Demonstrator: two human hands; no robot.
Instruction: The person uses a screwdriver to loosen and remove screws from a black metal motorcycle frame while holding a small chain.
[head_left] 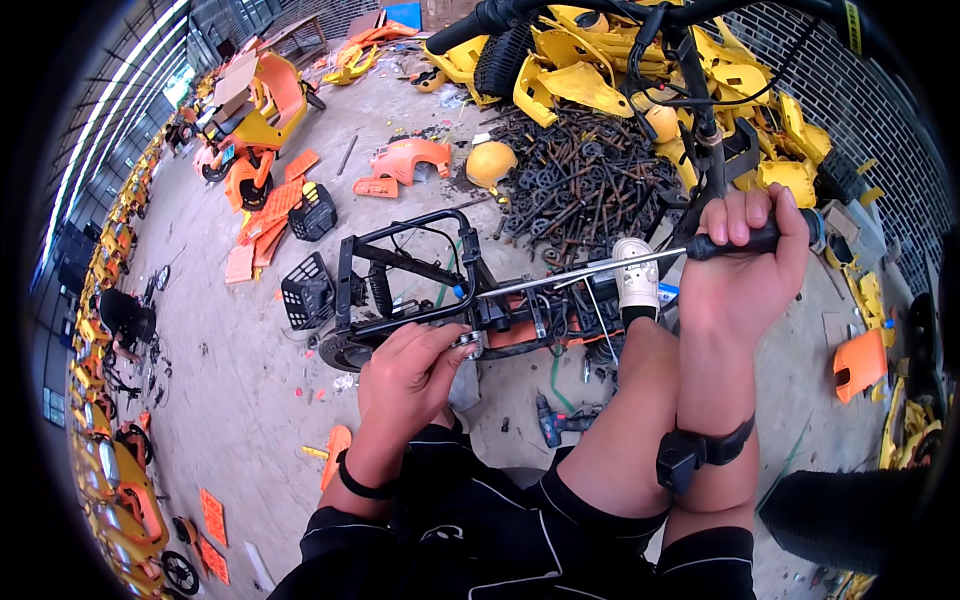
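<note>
Right hand (745,265) clenched on black handle of long steel-shafted screwdriver (600,268), stiff and light, best gripped at handle, tip reaching black stripped bicycle frame (400,290) lying on concrete floor (230,400); left hand (405,375) pinching small metal fitting (468,345) at frame's near side.

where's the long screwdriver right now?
In the head view, the long black-handled screwdriver is gripped in the right hand, right of centre; its shaft runs left to the black bike frame, above the left hand.
</note>
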